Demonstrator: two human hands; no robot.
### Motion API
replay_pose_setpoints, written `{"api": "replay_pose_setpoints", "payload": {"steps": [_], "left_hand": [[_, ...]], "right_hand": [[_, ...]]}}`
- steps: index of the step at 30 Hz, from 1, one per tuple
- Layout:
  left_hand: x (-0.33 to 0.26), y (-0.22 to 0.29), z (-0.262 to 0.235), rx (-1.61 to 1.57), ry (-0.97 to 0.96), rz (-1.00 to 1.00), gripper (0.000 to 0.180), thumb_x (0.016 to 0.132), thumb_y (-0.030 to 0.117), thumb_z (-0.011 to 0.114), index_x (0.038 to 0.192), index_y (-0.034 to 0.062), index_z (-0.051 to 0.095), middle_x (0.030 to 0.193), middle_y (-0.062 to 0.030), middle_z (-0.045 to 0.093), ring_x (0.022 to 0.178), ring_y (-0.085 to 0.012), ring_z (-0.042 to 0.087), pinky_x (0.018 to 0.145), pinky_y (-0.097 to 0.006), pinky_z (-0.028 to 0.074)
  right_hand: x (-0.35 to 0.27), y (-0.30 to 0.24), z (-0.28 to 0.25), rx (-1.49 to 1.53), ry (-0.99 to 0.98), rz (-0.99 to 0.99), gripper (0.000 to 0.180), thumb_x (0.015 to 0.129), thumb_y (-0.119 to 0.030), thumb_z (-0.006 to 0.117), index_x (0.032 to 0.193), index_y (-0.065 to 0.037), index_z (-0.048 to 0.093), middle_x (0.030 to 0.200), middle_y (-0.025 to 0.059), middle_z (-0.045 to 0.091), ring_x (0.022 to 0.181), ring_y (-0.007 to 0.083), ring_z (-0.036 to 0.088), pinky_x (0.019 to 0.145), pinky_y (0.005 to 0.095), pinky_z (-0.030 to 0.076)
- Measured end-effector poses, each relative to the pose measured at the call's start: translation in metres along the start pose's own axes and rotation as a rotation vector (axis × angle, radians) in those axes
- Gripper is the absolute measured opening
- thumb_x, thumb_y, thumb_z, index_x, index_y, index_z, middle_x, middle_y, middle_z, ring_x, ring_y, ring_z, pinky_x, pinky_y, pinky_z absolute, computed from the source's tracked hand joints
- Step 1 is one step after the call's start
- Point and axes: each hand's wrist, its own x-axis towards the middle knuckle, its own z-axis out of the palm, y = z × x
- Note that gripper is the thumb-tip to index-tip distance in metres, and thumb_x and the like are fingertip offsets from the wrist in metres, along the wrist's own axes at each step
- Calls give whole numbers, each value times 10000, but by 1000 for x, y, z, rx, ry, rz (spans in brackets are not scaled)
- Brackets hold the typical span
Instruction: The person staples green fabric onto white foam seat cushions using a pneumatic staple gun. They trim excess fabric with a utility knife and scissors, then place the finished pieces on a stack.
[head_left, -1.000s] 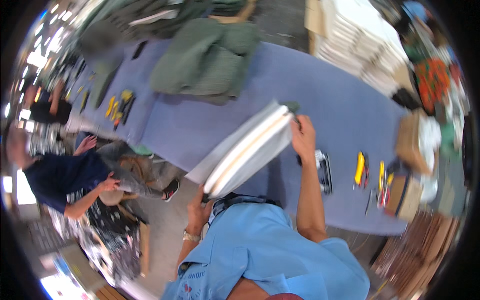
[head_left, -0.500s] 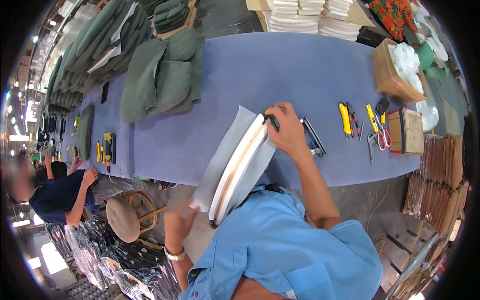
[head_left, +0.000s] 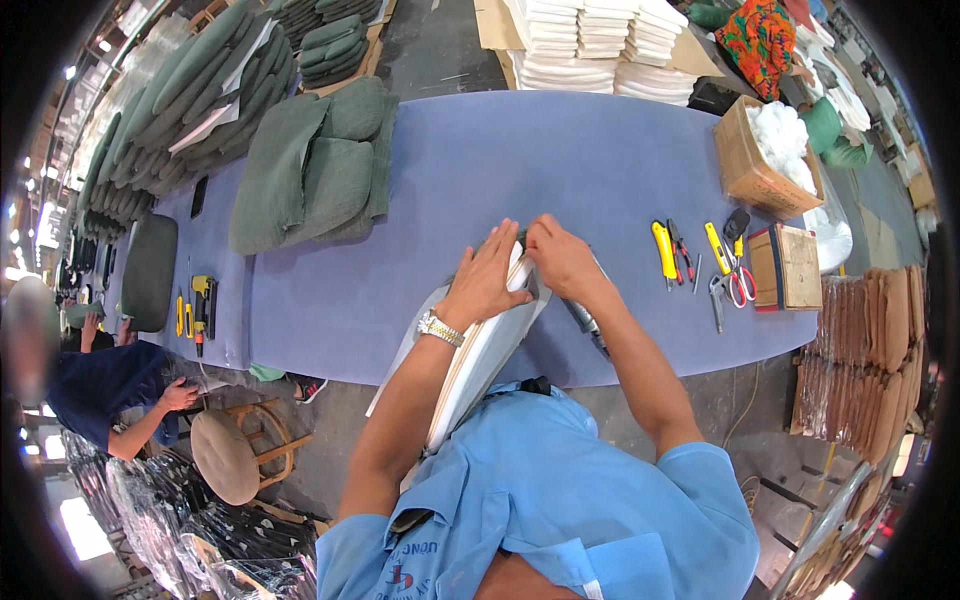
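A seat cushion stands on edge between my body and the table. Its edge shows white padding and a thin brown wood layer, with loose grey fabric hanging at its sides. My left hand lies along the top end with fingers stretched out and touching it. At the same end my right hand has its fingers pinched on the fabric cover; the exact bit between the fingertips is hidden. A staple gun lies on the table, partly behind my right forearm.
Dark green covers lie at the table's left, beside stacked green cushions. Cutters, pliers and red scissors lie right, near a wooden box and a carton of white stuffing. Another person sits left, near a stool.
My left hand has come up from the cushion's lower end and now lies on its top end. My right hand stays at the top, shifted slightly. The other person's green cushion has turned broad side up.
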Motion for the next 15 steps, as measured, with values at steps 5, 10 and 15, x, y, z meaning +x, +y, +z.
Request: {"api": "replay_pose_setpoints", "payload": {"steps": [5,10,15], "left_hand": [[9,-22,14,-273,-60,56,1004,824,286,787,1629,62,230,1681,-189,279,1552,-349,278,1219,-606,273],[9,-20,6,-306,-47,-1,962,807,243,798,1595,17,294,1595,-230,404,1463,-389,413,1194,-495,349],[16,-25,4,-290,-83,10,964,830,267,768,1615,45,257,1666,-192,313,1487,-372,393,1213,-584,295]], "right_hand": [[-15,22,25,495,248,96,101,949,-30,616,1028,-23,554,1168,129,582,901,290,615,790,383,523],[-14,7,23,472,266,59,200,923,-27,624,1118,-42,584,1204,144,580,1000,304,634,835,384,541],[-6,-10,12,244,229,38,237,895,-46,683,1127,-87,658,1161,115,640,945,323,690,783,405,578]]}}
